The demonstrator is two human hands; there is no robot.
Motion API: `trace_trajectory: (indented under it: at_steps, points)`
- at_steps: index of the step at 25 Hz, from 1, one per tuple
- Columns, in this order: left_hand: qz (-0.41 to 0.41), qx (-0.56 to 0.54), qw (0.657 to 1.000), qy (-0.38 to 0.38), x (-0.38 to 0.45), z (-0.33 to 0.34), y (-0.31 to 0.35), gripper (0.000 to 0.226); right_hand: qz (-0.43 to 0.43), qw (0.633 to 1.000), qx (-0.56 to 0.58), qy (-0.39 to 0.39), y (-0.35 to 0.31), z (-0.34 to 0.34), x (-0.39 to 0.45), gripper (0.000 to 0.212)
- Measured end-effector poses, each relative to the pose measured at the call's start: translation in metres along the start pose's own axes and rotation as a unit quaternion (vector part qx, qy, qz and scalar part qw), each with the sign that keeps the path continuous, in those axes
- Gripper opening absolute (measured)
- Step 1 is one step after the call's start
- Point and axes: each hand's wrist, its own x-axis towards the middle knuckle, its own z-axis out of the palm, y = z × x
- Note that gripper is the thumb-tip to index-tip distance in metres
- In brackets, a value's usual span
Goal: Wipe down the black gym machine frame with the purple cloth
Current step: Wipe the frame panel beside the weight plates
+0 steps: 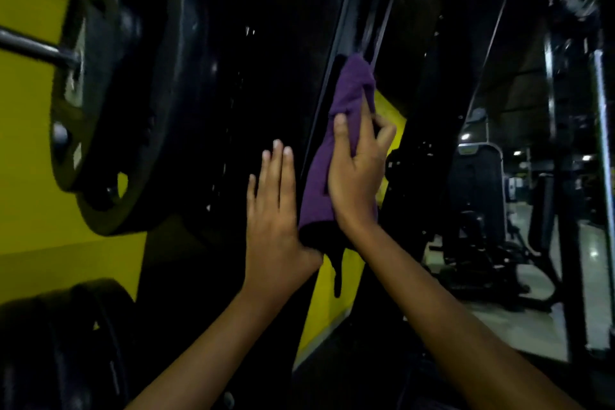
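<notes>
two hands (271,210) (354,173), purple cloth (336,143) against black frame (352,20)

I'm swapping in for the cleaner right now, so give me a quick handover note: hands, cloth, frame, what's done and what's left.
Right hand: grips the purple cloth, pressing it against the black frame's upright.
Left hand: open, fingers straight, flat against the frame just left of the cloth.
Cloth: bunched lengthwise along the upright, its top at mid-height in view.
Done: cannot tell how much is already wiped.
Left: likely the upright above the cloth and the rest of the frame.
</notes>
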Motion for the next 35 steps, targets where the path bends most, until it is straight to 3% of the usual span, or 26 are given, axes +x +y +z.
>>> trace_trajectory:
  at_steps: [3, 5, 7, 8, 10, 12, 15, 16, 20, 22, 24, 25, 29, 31, 33, 35]
  points:
    - [0.001, 0.008, 1.000, 0.005, -0.006, -0.001, -0.003, 0.106, -0.047, 0.999, -0.002, -0.022, 0.002, -0.004, -0.008, 0.049]
    - [-0.005, 0.017, 1.000, -0.010, -0.002, -0.004, -0.001, 0.112, 0.058, 0.998, 0.003, -0.019, 0.003, -0.005, 0.010, 0.054]
    - [-0.013, 0.017, 1.000, -0.008, 0.006, -0.013, 0.003, 0.095, 0.196, 0.980, 0.018, -0.013, -0.011, 0.000, 0.025, 0.057]
    - [-0.022, 0.017, 1.000, -0.004, 0.014, -0.017, 0.004, 0.084, 0.203, 0.979, 0.012, -0.014, -0.022, 0.001, 0.024, 0.055]
    - [-0.021, 0.067, 0.997, -0.027, 0.039, -0.024, 0.003, 0.072, 0.121, 0.992, -0.013, -0.030, -0.037, -0.002, 0.006, 0.049]
    - [0.012, 0.104, 0.992, -0.075, 0.053, -0.027, 0.002, 0.081, 0.099, 0.993, 0.001, -0.060, -0.033, -0.010, -0.002, 0.049]
    - [0.006, 0.050, 0.989, -0.136, 0.056, -0.035, 0.009, 0.099, 0.313, 0.949, 0.002, -0.030, -0.033, -0.005, 0.026, 0.044]
    - [0.000, 0.026, 0.990, -0.141, 0.056, -0.039, 0.011, 0.099, 0.346, 0.938, -0.003, -0.016, -0.039, -0.001, 0.035, 0.044]
    - [-0.016, -0.024, 0.978, -0.209, 0.067, -0.065, 0.011, 0.089, 0.278, 0.957, -0.026, -0.077, -0.062, -0.008, 0.028, 0.048]
    - [-0.038, -0.040, 0.971, -0.233, 0.089, -0.089, 0.015, 0.081, 0.351, 0.931, -0.030, -0.100, -0.058, -0.016, 0.032, 0.042]
    - [-0.060, -0.087, 0.972, -0.211, 0.132, -0.107, 0.026, 0.069, 0.484, 0.870, -0.040, -0.081, -0.061, -0.012, 0.048, 0.041]
    - [-0.063, -0.107, 0.977, -0.174, 0.162, -0.110, 0.032, 0.065, 0.500, 0.862, -0.045, -0.075, -0.070, -0.008, 0.054, 0.041]
    - [-0.032, -0.118, 0.991, -0.051, 0.287, -0.091, 0.059, 0.066, 0.405, 0.908, -0.026, -0.108, -0.104, -0.010, 0.045, 0.047]
    - [-0.033, -0.113, 0.992, -0.054, 0.315, -0.075, 0.070, 0.075, 0.471, 0.875, -0.019, -0.114, -0.098, -0.017, 0.040, 0.056]
    - [-0.038, -0.108, 0.991, -0.063, 0.315, -0.062, 0.076, 0.081, 0.564, 0.818, -0.029, -0.104, -0.088, -0.016, 0.052, 0.049]
    - [-0.035, -0.083, 0.994, -0.060, 0.311, -0.055, 0.077, 0.081, 0.578, 0.809, -0.030, -0.098, -0.094, -0.008, 0.068, 0.046]
